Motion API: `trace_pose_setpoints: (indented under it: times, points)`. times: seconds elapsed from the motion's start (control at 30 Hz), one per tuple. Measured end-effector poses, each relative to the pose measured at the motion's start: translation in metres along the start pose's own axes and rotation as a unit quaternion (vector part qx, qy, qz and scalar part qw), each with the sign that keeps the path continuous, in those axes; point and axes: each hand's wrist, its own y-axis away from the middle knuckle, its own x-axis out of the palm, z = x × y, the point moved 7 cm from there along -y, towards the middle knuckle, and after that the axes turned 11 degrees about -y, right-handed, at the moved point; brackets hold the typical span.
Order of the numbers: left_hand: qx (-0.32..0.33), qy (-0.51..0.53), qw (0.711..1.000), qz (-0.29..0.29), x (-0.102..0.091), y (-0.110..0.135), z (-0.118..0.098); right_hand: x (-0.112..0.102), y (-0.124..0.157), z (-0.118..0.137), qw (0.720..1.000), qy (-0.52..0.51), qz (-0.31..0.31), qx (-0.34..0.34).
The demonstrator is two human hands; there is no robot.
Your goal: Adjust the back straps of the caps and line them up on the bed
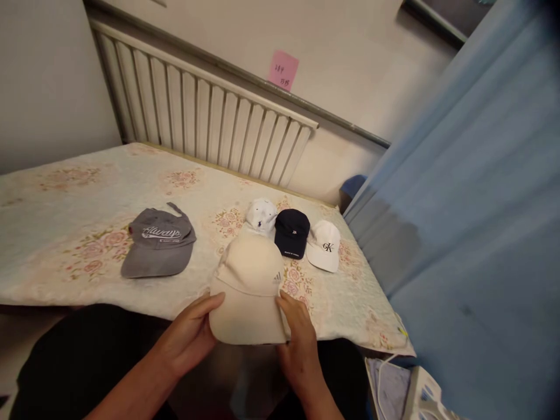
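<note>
A cream baseball cap (249,291) with a small three-stripe logo is held up in front of me, brim toward me. My left hand (195,332) grips the brim's left edge, thumb on top. On the right edge, my right hand (300,332) is closed around the brim, its lower fingers partly underneath. A grey cap (161,242) with white lettering lies on the bed to the left. Behind the cream cap sit a white cap (261,214), partly covered by it, a black cap (292,232) and a white cap with "CK"-like letters (324,245).
The bed (210,192) has a pale floral cover. A radiator (210,111) runs along the wall, with a pink note (283,70) above it. A blue curtain (450,221) hangs at the right. A white power strip with a cable (424,394) is at lower right.
</note>
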Motion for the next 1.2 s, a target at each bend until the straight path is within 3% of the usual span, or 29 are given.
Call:
trace_pose_setpoints:
  times: [0.07,0.1,0.17,0.23,0.3,0.4,0.63,0.8,0.97,1.2]
  points:
    - [0.012,-0.009,1.000,0.017,-0.007,-0.002,0.003,0.003,0.006,-0.040,0.982,-0.078,-0.040,0.166]
    - [0.012,-0.013,0.999,0.027,-0.010,-0.004,0.005,0.007,0.012,-0.059,0.958,-0.137,-0.052,0.248]
    - [0.010,-0.018,0.998,0.054,-0.014,-0.007,0.009,0.021,0.023,-0.079,0.891,-0.292,-0.059,0.343]
    - [0.005,-0.020,0.996,0.086,-0.016,-0.010,0.015,0.035,0.030,-0.084,0.811,-0.438,-0.061,0.384]
    - [0.000,-0.027,0.994,0.109,-0.017,-0.013,0.021,0.046,0.032,-0.077,0.748,-0.538,-0.048,0.384]
    - [-0.002,-0.046,0.991,0.124,-0.018,-0.016,0.027,0.054,0.032,-0.071,0.707,-0.601,-0.040,0.371]
    - [0.009,-0.106,0.987,0.124,-0.019,-0.025,0.033,0.056,0.047,-0.100,0.682,-0.614,-0.095,0.386]
    - [0.000,-0.155,0.983,0.097,-0.023,-0.045,0.043,0.046,0.050,-0.116,0.684,-0.611,-0.114,0.382]
    - [-0.008,-0.199,0.977,0.072,-0.005,-0.076,0.051,0.019,0.044,-0.137,0.714,-0.576,-0.151,0.368]
    - [0.042,-0.236,0.970,0.036,0.032,-0.137,0.066,-0.036,0.037,-0.192,0.781,-0.476,-0.231,0.332]
